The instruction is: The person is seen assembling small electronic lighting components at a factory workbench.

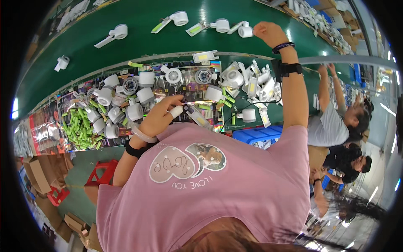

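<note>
My right hand [268,33] reaches far forward over the green belt, fingers pinched at the edge of a white handheld fan [246,31] that lies there with its opened handle. Closer to me, my left hand [161,117] hovers over the work table, fingers loosely apart and nothing visible in them; a white cover wraps one digit. Beside it lie a white round fan housing [134,111] and a white handle piece with a yellow-green panel [198,117]. A fan head with its grille up [173,75] sits beyond this hand.
Several more fans [119,32] lie along the belt. Green battery cells [79,128] are heaped at the left, white fan parts [265,86] at the right. A blue bin [257,134] stands near my right side, with a red stool [100,173] at lower left. Co-workers [331,126] sit at right.
</note>
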Available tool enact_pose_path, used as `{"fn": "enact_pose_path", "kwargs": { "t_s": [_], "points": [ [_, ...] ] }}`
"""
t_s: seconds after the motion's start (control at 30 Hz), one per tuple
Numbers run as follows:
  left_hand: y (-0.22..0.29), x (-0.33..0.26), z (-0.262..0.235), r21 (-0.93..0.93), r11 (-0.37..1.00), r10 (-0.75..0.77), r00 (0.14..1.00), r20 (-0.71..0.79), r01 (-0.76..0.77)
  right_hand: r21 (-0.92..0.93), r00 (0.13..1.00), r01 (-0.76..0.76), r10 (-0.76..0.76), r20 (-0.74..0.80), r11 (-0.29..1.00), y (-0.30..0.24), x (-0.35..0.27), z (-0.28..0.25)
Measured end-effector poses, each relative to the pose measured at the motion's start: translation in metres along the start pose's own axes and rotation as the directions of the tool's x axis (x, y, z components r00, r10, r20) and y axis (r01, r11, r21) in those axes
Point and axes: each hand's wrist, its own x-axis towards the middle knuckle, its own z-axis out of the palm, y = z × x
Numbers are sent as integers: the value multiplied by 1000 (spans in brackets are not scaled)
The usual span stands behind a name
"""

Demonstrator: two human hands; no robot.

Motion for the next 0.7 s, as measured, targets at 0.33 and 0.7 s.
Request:
{"fn": "enact_pose_path", "kwargs": {
  "t_s": [0.33,0.7],
  "points": [
    [-16,-22,-2,-159,986,66,995,77,-54,1,1000,-26,26,14,1000,-131,-86,-142],
    [-42,-16,8,-99,993,-30,935,354,69,-32,970,-240,239,-33,970,-163,-246,-162]
  ]
}}
